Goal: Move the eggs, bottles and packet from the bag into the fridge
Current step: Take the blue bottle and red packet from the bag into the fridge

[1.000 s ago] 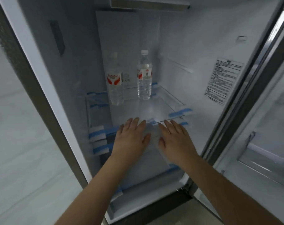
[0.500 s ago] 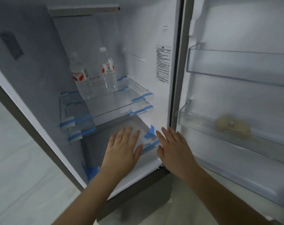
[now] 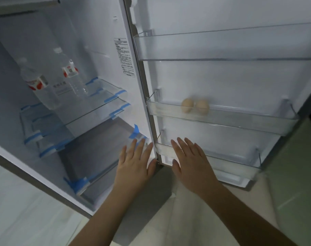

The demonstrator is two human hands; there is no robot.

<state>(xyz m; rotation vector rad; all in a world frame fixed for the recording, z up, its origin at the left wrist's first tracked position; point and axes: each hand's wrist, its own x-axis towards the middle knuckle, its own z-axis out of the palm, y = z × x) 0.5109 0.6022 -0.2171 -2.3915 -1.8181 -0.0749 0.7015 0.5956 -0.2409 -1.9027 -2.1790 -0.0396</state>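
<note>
Fridge [image 3: 101,32] open, door swung right. Upper glass shelf [image 3: 97,103] inside, blue tape on its edges, carries two water bottles with red-white labels: left bottle [image 3: 39,86] nearer the front, right bottle [image 3: 71,75] further back, standing apart, both upright. Second glass shelf [image 3: 49,139] just below, taped too. Lowest grey shelf [image 3: 97,148] under that. Door: top rack [image 3: 222,45]; middle rack [image 3: 222,118] holds two eggs [image 3: 195,105] side by side, touching or nearly; bottom rack [image 3: 231,160].
</note>
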